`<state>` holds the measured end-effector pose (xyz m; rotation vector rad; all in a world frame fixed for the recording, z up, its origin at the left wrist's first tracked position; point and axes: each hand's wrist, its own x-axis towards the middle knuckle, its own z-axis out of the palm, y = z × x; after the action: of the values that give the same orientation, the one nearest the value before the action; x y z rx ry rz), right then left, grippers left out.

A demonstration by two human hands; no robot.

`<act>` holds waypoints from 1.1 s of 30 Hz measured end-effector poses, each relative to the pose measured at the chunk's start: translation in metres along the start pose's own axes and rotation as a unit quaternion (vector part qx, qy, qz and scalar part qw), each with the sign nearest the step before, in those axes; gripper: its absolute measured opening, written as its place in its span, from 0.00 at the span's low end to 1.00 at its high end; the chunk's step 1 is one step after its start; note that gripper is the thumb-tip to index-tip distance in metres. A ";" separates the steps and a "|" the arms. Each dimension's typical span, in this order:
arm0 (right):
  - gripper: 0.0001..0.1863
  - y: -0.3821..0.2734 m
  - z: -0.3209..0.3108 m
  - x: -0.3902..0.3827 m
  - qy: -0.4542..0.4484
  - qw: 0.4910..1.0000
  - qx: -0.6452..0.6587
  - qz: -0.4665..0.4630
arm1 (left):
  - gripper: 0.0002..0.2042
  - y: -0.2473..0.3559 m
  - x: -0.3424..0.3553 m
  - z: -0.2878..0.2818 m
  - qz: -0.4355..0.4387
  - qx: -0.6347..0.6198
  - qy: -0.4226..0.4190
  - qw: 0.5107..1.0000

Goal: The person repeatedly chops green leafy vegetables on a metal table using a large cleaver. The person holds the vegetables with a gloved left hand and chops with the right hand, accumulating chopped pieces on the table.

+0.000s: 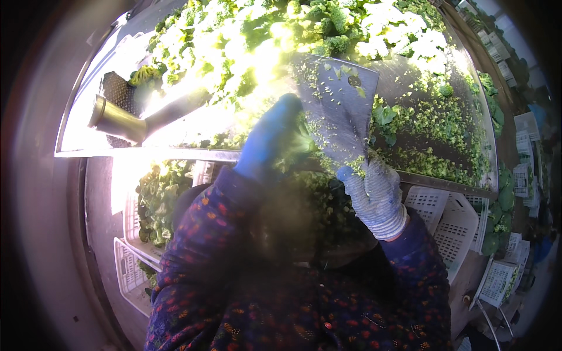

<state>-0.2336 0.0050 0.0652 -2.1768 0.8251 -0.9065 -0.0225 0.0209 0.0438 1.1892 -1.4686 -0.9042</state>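
Note:
My left hand, in a blue glove, is closed round a light-green broccoli piece, partly blurred by glare. Just right of it, my right hand, in a pale striped glove with blue at the fingertips, grips a broad metal cleaver. The blade is tilted upward and speckled with green bits, with its lower part beside the broccoli piece. Behind them, a steel table carries a heap of broccoli florets and scattered trimmings. Sunlight washes out much of the heap.
A cylindrical metal object lies on a perforated piece at the table's left. Plastic crates with leafy trimmings stand below at left; white crates stand at right. More stacked crates line the far right. Dark greens lie below my hands.

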 end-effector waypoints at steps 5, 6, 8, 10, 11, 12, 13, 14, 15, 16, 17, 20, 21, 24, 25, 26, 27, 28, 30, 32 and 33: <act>0.13 -0.001 0.009 0.002 0.007 1.000 0.015 0.005 | 0.34 -0.005 -0.004 0.004 0.052 0.100 0.027 0.993; 0.13 0.000 0.010 0.003 0.016 1.000 0.021 -0.003 | 0.33 -0.005 -0.003 0.004 0.023 0.107 0.034 0.993; 0.13 0.002 0.010 0.005 0.030 0.999 0.043 -0.012 | 0.30 -0.005 -0.001 0.004 -0.073 0.118 0.047 0.989; 0.13 0.005 0.006 0.005 0.025 0.998 0.050 -0.014 | 0.27 -0.003 0.004 0.004 -0.033 -0.164 0.046 0.985; 0.13 0.005 0.004 0.004 0.025 0.999 0.036 -0.015 | 0.27 -0.002 0.006 0.003 0.017 -0.327 0.044 0.944; 0.12 0.006 0.001 0.004 0.019 0.999 0.043 -0.002 | 0.27 0.000 0.009 0.002 0.031 -0.411 0.052 0.910; 0.13 0.006 -0.001 0.005 0.020 0.999 0.043 0.005 | 0.29 0.002 0.009 0.003 -0.013 -0.396 0.086 0.914; 0.13 0.006 -0.002 0.005 0.024 0.999 0.034 0.009 | 0.32 0.004 0.008 0.003 -0.037 -0.408 0.039 0.911; 0.13 0.005 -0.004 0.005 0.020 0.999 0.034 0.001 | 0.34 0.006 0.007 0.006 -0.040 -0.422 0.010 0.906; 0.13 0.004 -0.005 0.005 0.018 0.999 0.025 -0.007 | 0.36 0.008 0.005 0.008 -0.058 -0.370 0.012 0.927; 0.13 0.004 -0.004 0.005 0.011 1.000 0.006 -0.010 | 0.38 0.010 0.002 0.011 -0.099 -0.371 0.018 0.923; 0.15 0.004 0.001 0.003 0.003 1.000 0.005 0.016 | 0.36 0.012 -0.005 0.019 -0.165 -0.369 0.072 0.912; 0.15 0.005 0.004 0.003 0.022 0.999 -0.010 -0.027 | 0.33 0.012 -0.005 0.019 -0.173 -0.369 0.042 0.912; 0.17 0.010 0.014 0.006 0.053 0.993 -0.036 -0.094 | 0.23 0.015 -0.007 0.022 -0.191 -0.363 -0.008 0.912; 0.17 0.010 0.015 0.007 0.043 0.996 -0.031 -0.078 | 0.24 0.015 -0.007 0.022 -0.188 -0.378 -0.013 0.907; 0.17 0.010 0.016 0.008 0.048 0.996 -0.024 -0.077 | 0.24 0.016 -0.007 0.022 -0.188 -0.386 -0.010 0.903; 0.18 0.009 0.015 0.010 0.045 0.995 -0.038 -0.077 | 0.25 0.017 -0.007 0.023 -0.187 -0.393 -0.007 0.900; 0.18 0.008 0.015 0.013 0.060 0.993 -0.049 -0.091 | 0.25 0.017 -0.007 0.022 -0.189 -0.421 -0.005 0.887; 0.22 0.007 0.005 0.016 -0.009 0.993 0.097 0.062 | 0.25 0.016 -0.008 0.021 -0.196 -0.474 -0.002 0.858; 0.23 0.006 -0.007 0.019 -0.104 0.933 0.245 0.241 | 0.26 0.014 -0.008 0.019 -0.126 -0.477 -0.058 0.868; 0.21 0.006 -0.009 0.019 -0.078 0.929 0.271 0.239 | 0.27 0.013 -0.008 0.018 -0.114 -0.470 -0.067 0.872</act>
<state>-0.2314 -0.0156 0.0731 -1.4560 0.8522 -0.6075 -0.0426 0.0312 0.0498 0.5550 -0.7734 -1.6372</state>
